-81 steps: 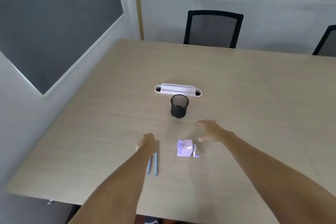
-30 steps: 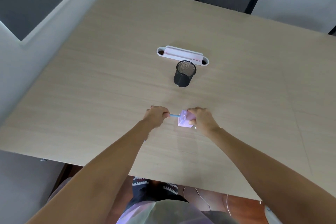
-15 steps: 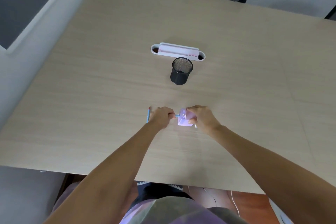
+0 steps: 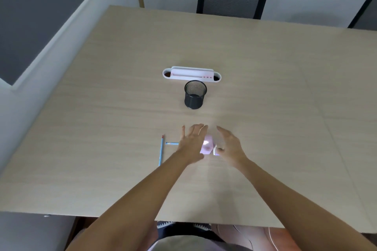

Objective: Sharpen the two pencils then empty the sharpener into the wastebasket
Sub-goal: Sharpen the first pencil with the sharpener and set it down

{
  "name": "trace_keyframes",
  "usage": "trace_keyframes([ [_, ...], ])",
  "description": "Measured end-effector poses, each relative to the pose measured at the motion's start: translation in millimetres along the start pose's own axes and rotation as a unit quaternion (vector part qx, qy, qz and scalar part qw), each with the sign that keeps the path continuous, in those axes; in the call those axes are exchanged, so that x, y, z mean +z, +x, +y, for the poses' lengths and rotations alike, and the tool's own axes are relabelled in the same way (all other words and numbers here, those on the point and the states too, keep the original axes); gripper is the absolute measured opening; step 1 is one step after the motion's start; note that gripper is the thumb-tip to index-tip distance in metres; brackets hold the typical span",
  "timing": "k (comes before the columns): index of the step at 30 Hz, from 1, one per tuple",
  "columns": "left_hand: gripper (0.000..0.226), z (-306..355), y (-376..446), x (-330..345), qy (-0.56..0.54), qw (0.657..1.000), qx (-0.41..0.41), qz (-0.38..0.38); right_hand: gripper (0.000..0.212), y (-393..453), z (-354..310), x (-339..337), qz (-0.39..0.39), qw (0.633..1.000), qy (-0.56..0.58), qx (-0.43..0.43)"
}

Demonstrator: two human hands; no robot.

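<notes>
Head view | our left hand (image 4: 191, 143) and right hand (image 4: 229, 145) spread, gripping nothing, flank small pink plastic sharpener (image 4: 207, 145) | risk: we nudge sharpener, jamming inserted blue pencil (image 4: 172, 143)

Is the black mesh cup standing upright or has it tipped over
Upright. The black mesh cup stands on its base on the table, with its round open rim facing up.

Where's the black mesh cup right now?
In the head view, the black mesh cup stands upright mid-table, just in front of the white organizer tray and beyond both hands.
</notes>
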State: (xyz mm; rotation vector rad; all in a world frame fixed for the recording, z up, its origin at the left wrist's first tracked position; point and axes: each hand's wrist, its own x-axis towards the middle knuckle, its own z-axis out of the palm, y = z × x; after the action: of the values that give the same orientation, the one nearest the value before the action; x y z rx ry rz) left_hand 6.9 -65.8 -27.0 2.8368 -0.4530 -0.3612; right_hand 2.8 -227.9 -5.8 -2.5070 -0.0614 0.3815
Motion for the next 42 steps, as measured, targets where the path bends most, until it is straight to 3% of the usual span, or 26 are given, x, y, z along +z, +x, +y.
trace_keyframes([
  [2,0.089,11.9,8.6,3.1,0.046,0.999,0.005,-0.013,0.05,-4.1,14.1,1.6,-0.006,0.999,-0.035,0.037],
  [6,0.056,27.5,24.2,15.4,0.079,0.994,-0.058,-0.04,0.025,-8.9,25.4,9.7,-0.088,0.989,-0.119,0.01],
  [10,0.049,29.3,27.7,23.7,0.097,0.991,-0.092,-0.026,0.009,-5.7,25.9,21.1,-0.116,0.988,-0.101,-0.015],
  [13,0.039,28.5,21.5,28.2,0.092,0.99,-0.106,-0.013,0.019,-2.6,31.0,27.0,-0.128,0.984,-0.118,-0.042],
  [16,0.031,29.2,10.5,33.9,0.104,0.988,-0.118,0.001,0.014,-4.1,34.9,32.6,-0.141,0.976,-0.148,-0.073],
  [24,0.039,36.4,3.8,35.5,0.113,0.983,-0.148,0.001,0.017,-14.5,36.8,26.3,-0.177,0.96,-0.173,-0.132],
  [33,0.041,41.3,-0.8,25.1,0.129,0.982,-0.116,0.075,0.017,-1.5,33.9,-6.5,-0.11,0.937,-0.191,-0.271],
  [38,0.05,40.2,0.7,25.3,0.124,0.983,-0.122,0.063,0.013,35.6,23.9,-8.0,-0.036,0.958,-0.18,-0.219],
  [42,0.042,38.8,1.4,23.1,0.112,0.986,-0.111,0.056,0.006,48.5,17.8,11.6,-0.12,0.951,-0.22,-0.182],
])
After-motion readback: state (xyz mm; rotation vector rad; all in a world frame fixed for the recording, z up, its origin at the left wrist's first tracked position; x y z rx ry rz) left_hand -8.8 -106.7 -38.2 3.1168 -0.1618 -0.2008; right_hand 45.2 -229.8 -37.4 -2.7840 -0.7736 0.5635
